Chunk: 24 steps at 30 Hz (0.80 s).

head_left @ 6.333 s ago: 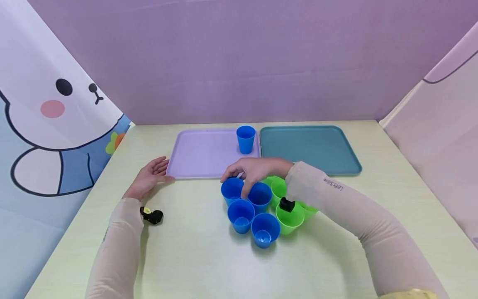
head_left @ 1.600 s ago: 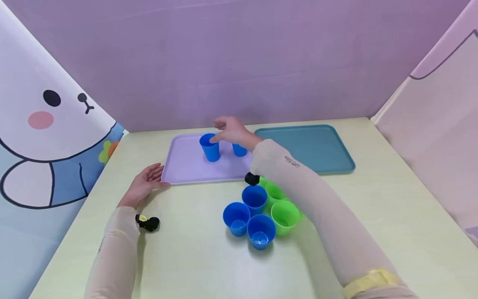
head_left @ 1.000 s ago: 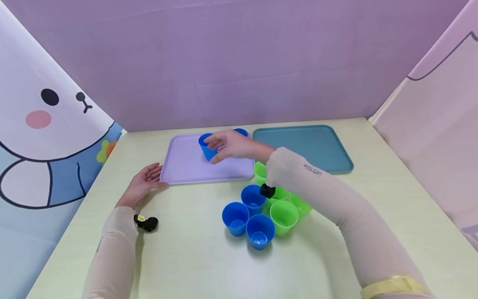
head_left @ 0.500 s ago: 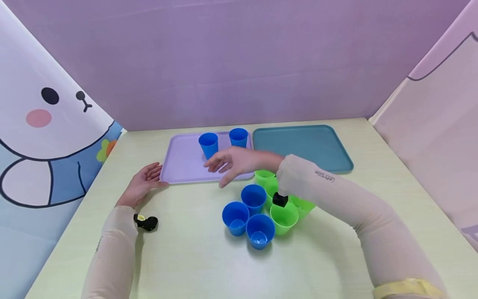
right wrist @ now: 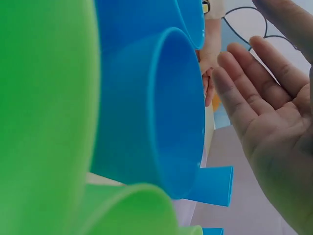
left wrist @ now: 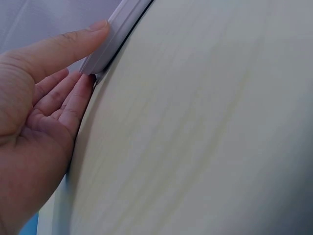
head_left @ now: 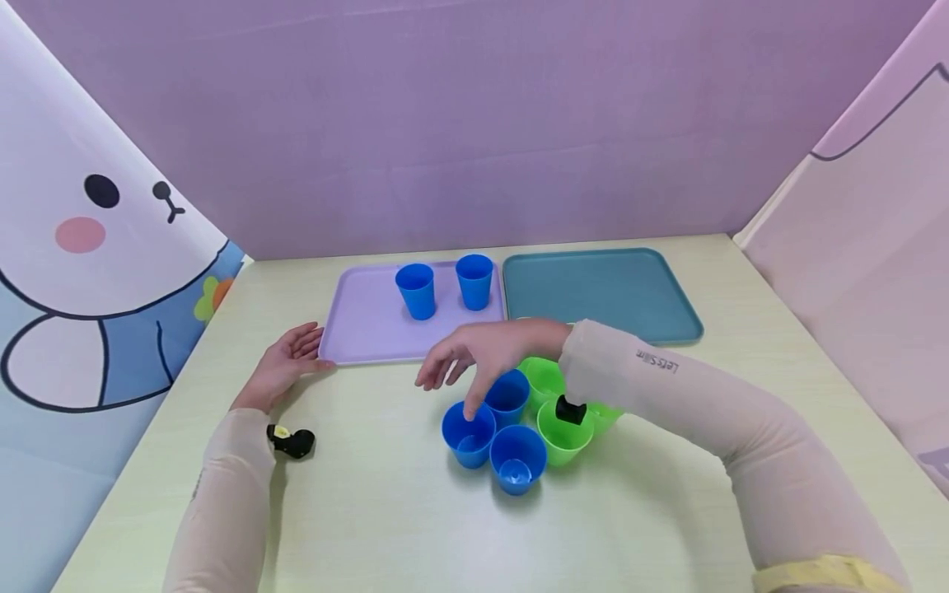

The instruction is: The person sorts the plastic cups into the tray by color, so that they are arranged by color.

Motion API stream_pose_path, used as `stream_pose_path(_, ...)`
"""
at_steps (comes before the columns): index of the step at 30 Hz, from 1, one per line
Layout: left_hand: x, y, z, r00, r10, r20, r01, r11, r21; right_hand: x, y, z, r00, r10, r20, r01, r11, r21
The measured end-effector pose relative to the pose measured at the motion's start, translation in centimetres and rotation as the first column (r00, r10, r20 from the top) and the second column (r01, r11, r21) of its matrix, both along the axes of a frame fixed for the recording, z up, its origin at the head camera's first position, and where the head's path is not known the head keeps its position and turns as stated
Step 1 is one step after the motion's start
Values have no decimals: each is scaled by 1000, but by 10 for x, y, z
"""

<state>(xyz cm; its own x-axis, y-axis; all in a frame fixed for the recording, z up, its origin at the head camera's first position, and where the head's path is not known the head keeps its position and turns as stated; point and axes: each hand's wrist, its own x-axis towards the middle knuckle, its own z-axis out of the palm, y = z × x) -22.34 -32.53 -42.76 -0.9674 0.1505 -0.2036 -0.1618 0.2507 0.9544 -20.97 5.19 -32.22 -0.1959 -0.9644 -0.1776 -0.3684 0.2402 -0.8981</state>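
Note:
My right hand [head_left: 482, 354] hovers over the cluster of cups with nothing in it, fingers loosely bent and thumb pointing down. Just under the thumb stands a blue cup [head_left: 469, 445]; a second blue cup [head_left: 510, 403] is partly behind the hand, and a third blue cup [head_left: 517, 465] stands nearest me. In the right wrist view, the open palm [right wrist: 279, 117] faces a blue cup's mouth [right wrist: 178, 117]. At the purple tray's [head_left: 363, 338] near left corner, my left hand [head_left: 285, 362] rests with its thumb [left wrist: 73, 46] along the rim and its fingers beside the corner.
Two blue cups, one left [head_left: 418, 295] and one right [head_left: 474, 284], stand upright on the purple tray. A teal tray [head_left: 600, 292] lies beside it. Several green cups [head_left: 565, 436] stand right of the blue ones, partly covered by my right forearm. A purple backdrop [head_left: 474, 123] rises behind.
A blue cup went from the cluster onto the purple tray, left of the first one. My right hand let go and came back over the cluster. The left hand stays at the tray corner.

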Motion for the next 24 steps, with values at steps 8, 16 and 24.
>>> stream_pose_path(8, 0, 0, -1, 1000, -1, -3, 1, 1000, -1, 9, -1, 0, 991, 114, -64, -108, 990, 88)
stream_pose_path(16, 0, 0, -1, 1000, 10, 14, -10, 1000, -10, 16, -4, -5, 981, 174, -88, -158, 973, 167)
stream_pose_path(24, 0, 1, 0, 1000, 9, 10, -9, 1000, -15, 18, -7, -6, 971, 180, -160, -145, 968, 206)
